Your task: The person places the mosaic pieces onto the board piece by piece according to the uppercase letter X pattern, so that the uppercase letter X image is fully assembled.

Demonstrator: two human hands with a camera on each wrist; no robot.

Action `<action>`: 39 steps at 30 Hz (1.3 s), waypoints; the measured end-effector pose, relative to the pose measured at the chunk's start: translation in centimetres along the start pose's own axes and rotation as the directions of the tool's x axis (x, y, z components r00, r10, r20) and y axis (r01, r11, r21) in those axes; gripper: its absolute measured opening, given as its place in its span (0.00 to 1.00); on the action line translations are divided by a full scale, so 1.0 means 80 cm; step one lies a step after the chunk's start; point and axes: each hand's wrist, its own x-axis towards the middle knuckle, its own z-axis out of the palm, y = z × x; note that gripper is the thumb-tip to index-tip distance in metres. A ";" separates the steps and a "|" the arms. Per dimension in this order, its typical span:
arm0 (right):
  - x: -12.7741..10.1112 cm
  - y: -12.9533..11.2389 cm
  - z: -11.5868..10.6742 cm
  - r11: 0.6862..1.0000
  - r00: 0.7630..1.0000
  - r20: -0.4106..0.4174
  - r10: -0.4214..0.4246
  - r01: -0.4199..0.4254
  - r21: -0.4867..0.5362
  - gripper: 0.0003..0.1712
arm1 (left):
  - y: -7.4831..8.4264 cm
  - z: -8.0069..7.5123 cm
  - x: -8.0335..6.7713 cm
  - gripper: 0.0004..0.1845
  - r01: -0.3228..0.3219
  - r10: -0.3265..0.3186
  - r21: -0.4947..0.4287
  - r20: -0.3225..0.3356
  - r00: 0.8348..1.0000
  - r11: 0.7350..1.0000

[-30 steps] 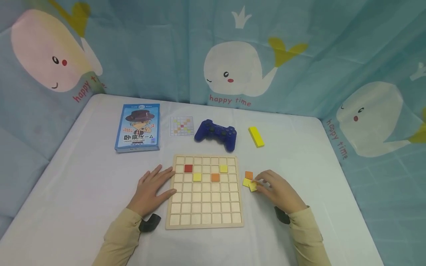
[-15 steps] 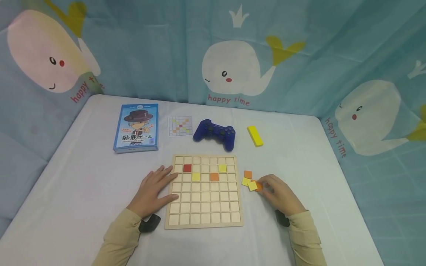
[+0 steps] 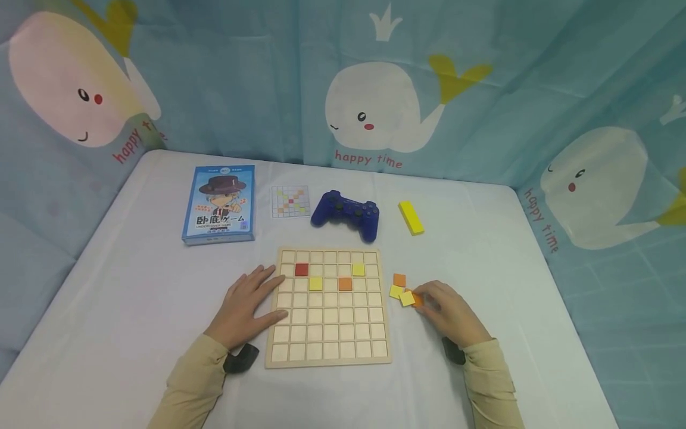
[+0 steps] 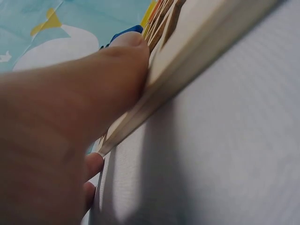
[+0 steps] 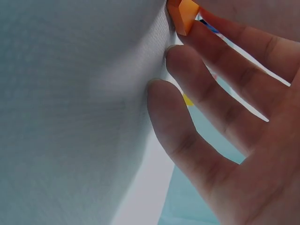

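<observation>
Little had moved since the frame half a second before: the right hand [image 3: 449, 311] had stayed just right of the loose tiles with its fingertips pinching the orange tile [image 3: 417, 300], which a second earlier it had only been reaching toward. In the right wrist view that orange tile [image 5: 183, 14] sat at the tips of the fingers [image 5: 206, 89], tilted against the white tablecloth [image 5: 70, 117].

Nearest the person, the left hand [image 3: 243, 307] had not shifted; it lay flat with straight fingers, pressing the left edge of the wooden grid board [image 3: 328, 351], its thumb against the board's rim in the left wrist view. On the board's second and third rows stood a red tile [image 3: 302, 270], two yellow tiles [image 3: 315, 283] and one orange tile [image 3: 345, 284], all unchanged. Just right of the board, touching the pinched piece, lay two loose yellow tiles [image 3: 396, 292] and another loose orange tile [image 3: 399, 279].

Farther back stood a blue game controller [image 3: 345, 212], a yellow block [image 3: 411, 217], a small pattern card [image 3: 291, 201] and a blue card box [image 3: 220, 204].
</observation>
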 end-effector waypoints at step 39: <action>0.060 -0.062 -0.022 0.943 0.943 -0.041 -0.330 0.328 -0.058 0.12 | 0.001 -0.001 -0.001 0.39 0.004 -0.004 -0.011 0.002 1.000 1.000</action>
